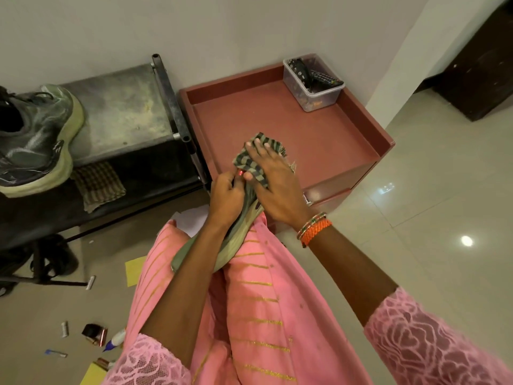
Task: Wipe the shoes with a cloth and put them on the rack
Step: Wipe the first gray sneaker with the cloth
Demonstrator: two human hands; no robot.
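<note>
Hands: left [226,194] grips shoe [222,245] | right [273,184] presses cloth [251,162] (flat) | cabinet [361,118] edge beside

Cloth [251,165]: woven, striped, frayed edge. Rack [166,90]: dull scuffed metal. Shoe [36,140]: mesh upper, rubbery sole. Floor [430,218]: glossy tile. Container [315,88]: clear plastic.

2 shoes: 1 on the rack [116,112] at 9 o'clock [36,140], 1 at centre [236,240] under 2 hands. 2 checked cloths: 1 at centre [249,162], 1 folded at 8 o'clock [98,184]. 1 clear plastic box [319,93] at 1 o'clock. 1 red cabinet [291,129].
</note>
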